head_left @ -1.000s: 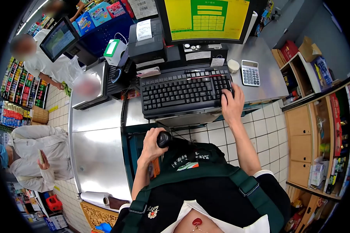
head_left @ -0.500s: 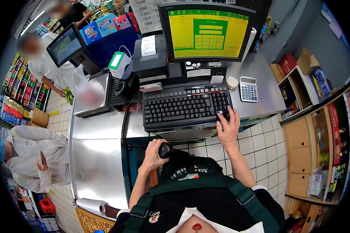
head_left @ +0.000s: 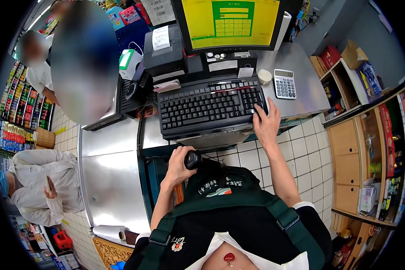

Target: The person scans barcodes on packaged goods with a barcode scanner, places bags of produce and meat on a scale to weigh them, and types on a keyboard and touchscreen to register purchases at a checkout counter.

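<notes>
My left hand is wrapped around a black handheld barcode scanner, held in front of my apron below the keyboard. Only the rounded head shows clearly; the grip is hidden by my fingers. My right hand has its fingers spread over the lower right of the number pad on the black keyboard. One fingertip seems to rest on a key there. Behind the keyboard stands a monitor with a yellow and green login window. A calculator lies right of the keyboard, beside a small white round container.
A receipt printer and a green-and-white device stand left of the monitor. The metal counter runs down the left, with a plastic roll at its near end. People stand beyond it. Wooden shelves line the right.
The view has tilted, so the monitor and keyboard sit higher. My right hand has shifted slightly right over the number pad. A large blurred patch now covers the upper left. My left hand keeps its hold.
</notes>
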Demonstrator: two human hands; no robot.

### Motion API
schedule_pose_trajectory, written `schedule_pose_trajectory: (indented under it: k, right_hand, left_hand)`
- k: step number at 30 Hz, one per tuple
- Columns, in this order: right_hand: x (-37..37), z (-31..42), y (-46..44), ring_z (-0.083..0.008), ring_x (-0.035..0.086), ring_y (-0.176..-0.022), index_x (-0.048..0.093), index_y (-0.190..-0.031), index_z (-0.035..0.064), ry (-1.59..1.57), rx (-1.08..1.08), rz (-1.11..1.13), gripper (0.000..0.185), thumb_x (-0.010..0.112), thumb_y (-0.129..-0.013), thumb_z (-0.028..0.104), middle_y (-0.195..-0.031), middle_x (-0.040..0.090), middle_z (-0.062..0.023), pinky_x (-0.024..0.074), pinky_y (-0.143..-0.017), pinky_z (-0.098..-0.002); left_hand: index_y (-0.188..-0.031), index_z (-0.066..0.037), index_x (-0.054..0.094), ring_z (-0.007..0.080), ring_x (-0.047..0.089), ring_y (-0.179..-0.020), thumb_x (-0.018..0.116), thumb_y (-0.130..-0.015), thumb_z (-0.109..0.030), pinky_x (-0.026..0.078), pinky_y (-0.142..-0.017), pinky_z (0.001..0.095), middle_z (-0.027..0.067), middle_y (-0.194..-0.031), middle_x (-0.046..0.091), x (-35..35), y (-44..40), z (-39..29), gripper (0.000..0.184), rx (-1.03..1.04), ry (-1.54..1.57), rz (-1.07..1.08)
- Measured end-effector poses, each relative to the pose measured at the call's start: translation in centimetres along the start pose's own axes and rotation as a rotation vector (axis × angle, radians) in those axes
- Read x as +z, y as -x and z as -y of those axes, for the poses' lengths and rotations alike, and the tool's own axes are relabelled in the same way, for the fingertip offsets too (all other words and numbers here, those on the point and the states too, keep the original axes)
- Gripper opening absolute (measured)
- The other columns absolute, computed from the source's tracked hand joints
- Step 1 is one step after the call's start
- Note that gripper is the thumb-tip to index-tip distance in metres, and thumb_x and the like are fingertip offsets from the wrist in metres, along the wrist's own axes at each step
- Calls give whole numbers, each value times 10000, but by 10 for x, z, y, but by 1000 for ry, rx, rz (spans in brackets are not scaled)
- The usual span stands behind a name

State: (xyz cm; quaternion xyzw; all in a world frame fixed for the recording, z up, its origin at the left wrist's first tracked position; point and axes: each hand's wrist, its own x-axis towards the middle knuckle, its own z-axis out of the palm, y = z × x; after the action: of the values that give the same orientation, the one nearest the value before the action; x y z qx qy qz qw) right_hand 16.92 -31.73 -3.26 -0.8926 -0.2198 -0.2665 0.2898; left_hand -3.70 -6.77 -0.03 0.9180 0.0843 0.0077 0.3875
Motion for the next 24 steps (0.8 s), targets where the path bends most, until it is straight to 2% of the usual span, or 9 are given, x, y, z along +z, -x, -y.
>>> schedule_pose_trajectory:
  k: [2,4,7,9,12,15,18,21,24]
  right_hand:
    - [8,-1,-13,-360,448,-1173,702,-1011,93,5,52,-2,246,653,-782,169,-1333,456,-173,362,-981,-456]
    - [11,10,-31,-368,452,-1164,687,-1009,85,-69,-5,-50,238,644,-787,160,-1306,474,-164,364,-977,-456]
    - [19,8,-31,-374,447,-1167,685,-984,81,60,-10,24,217,647,-781,150,-1298,479,-159,362,-972,-462]
    - [6,7,-19,-379,444,-1168,678,-973,83,-61,-27,11,209,654,-774,143,-1300,477,-158,360,-976,-474]
    - [-1,11,10,-378,441,-1171,661,-933,62,47,-77,28,178,650,-767,125,-1293,484,-151,357,-992,-485]
    - [6,22,-16,-375,423,-1192,663,-953,61,-138,-69,-31,197,646,-767,124,-1299,483,-140,353,-1001,-483]
    - [16,22,-20,-370,418,-1197,675,-963,67,13,-65,53,210,648,-769,143,-1303,482,-139,351,-995,-481]
    - [2,14,-1,-374,411,-1197,682,-975,82,-56,-94,18,231,654,-769,181,-1316,474,-137,350,-988,-485]
    - [-1,10,18,-394,392,-1214,683,-1011,91,-3,-63,75,266,661,-769,199,-1353,446,-143,330,-1012,-501]
  left_hand:
    - [-1065,-83,543,323,518,-972,727,-531,-37,428,-875,394,103,-968,540,0,-3,0,567,5,-20,0]
    - [-1068,-85,545,327,513,-943,727,-548,-52,426,-861,402,106,-954,534,0,-2,-1,552,22,-11,-4]
    - [-1068,-84,545,327,512,-937,730,-551,-53,426,-857,402,104,-956,534,1,-2,-3,550,34,-10,-14]
    - [-1064,-82,543,323,517,-959,732,-536,-41,428,-868,395,99,-972,540,-1,4,-1,562,15,-23,-15]
    - [-1065,-83,544,322,516,-957,738,-539,-47,427,-873,394,98,-974,539,2,7,2,561,6,-3,-38]
    - [-1054,-85,539,325,512,-951,751,-539,-53,429,-856,403,100,-967,533,1,6,2,558,17,-14,-9]
    - [-1049,-86,538,325,513,-943,750,-544,-52,431,-844,406,101,-964,530,2,1,0,549,52,-44,1]
    - [-1058,-90,535,328,517,-941,752,-555,-49,432,-845,411,102,-959,526,2,2,-1,550,34,-20,-23]
    - [-1063,-88,532,328,516,-938,755,-556,-53,434,-848,409,103,-960,524,4,0,0,555,47,-20,-21]
